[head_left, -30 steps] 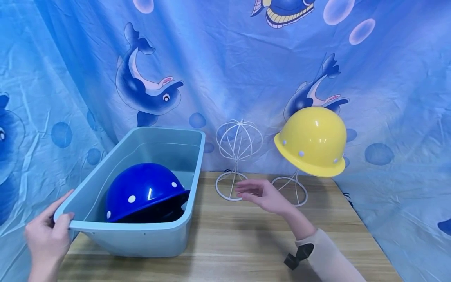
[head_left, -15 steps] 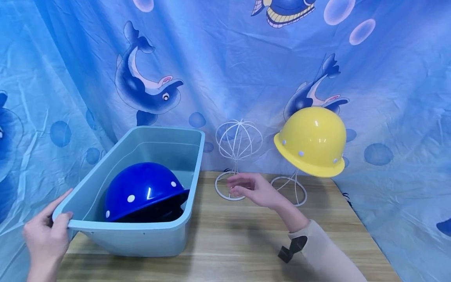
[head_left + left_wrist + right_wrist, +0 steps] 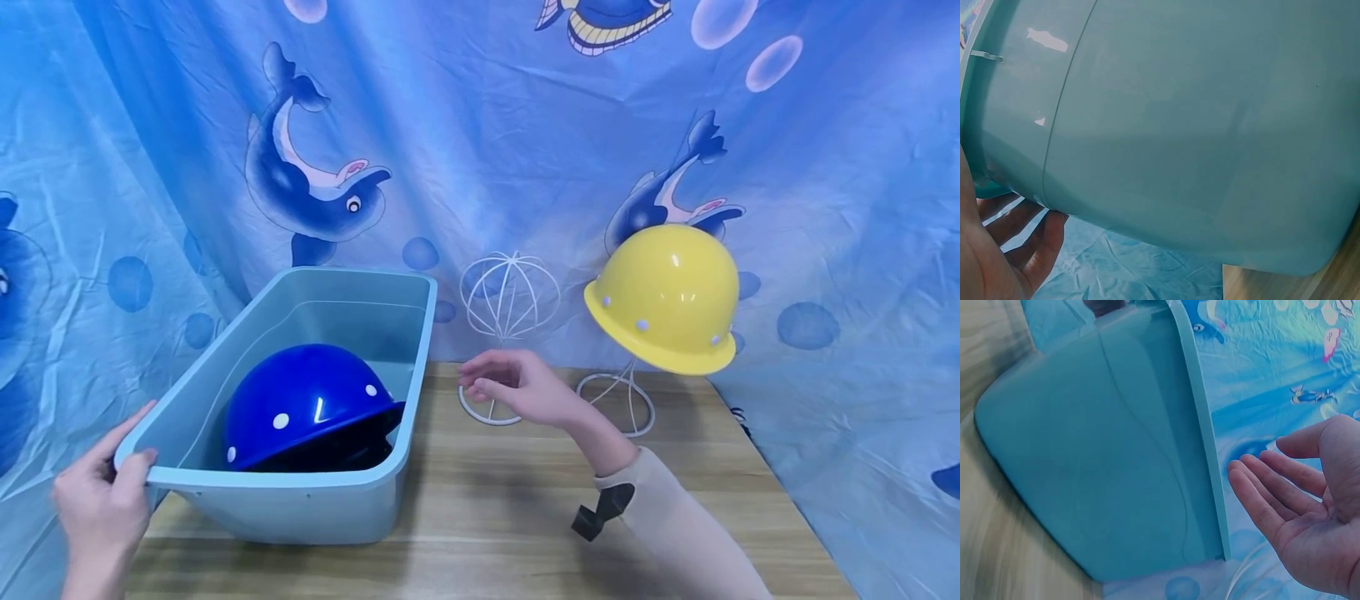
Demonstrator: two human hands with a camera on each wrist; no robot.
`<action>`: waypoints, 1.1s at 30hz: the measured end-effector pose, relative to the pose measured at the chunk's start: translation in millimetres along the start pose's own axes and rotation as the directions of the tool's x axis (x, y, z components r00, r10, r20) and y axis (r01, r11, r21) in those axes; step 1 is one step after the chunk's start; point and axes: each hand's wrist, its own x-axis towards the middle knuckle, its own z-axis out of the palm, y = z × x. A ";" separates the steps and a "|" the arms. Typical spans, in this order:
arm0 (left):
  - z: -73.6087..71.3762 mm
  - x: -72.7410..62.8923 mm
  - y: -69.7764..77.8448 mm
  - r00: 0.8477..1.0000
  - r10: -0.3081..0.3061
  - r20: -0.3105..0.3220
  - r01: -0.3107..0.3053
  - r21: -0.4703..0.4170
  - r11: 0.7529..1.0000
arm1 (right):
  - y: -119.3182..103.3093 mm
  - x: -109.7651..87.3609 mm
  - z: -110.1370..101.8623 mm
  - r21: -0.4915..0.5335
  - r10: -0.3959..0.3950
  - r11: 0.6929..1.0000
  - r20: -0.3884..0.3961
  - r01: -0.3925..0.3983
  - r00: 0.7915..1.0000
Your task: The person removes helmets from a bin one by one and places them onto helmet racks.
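A light blue plastic bin (image 3: 300,510) stands on the left of the table, and my left hand (image 3: 105,508) grips its near left rim corner. In the left wrist view the fingers (image 3: 1047,244) curl beneath that rim. Inside the bin a blue hard hat (image 3: 303,400) with white rivets lies tilted. My right hand (image 3: 525,387) hovers over the table to the bin's right, fingers loosely bent and holding nothing. Behind it rises a bare white wire stand (image 3: 510,292), its base partly hidden. A yellow hard hat (image 3: 667,296) sits tilted on a second wire stand (image 3: 633,408).
The wooden table (image 3: 465,517) reaches back to a blue curtain (image 3: 480,150) printed with dolphins. A black device (image 3: 602,510) is strapped at my right wrist, over a light sleeve (image 3: 682,525).
My right hand has moved left and slightly farther back, toward the bin. The left hand keeps its hold on the rim, and both hard hats stay put.
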 end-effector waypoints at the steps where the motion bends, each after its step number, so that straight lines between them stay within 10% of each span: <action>1: -0.2 -0.1 0.3 1.000 0.000 0.001 0.000 0.001 1.000 | -1.7 2.4 1.6 -0.001 -0.004 1.000 0.002 0.004 1.000; 33: 0.1 0.5 -4.8 1.000 0.012 -0.002 -0.012 -0.034 0.999 | -55.5 49.7 67.2 -0.232 -0.128 0.962 0.092 0.146 0.988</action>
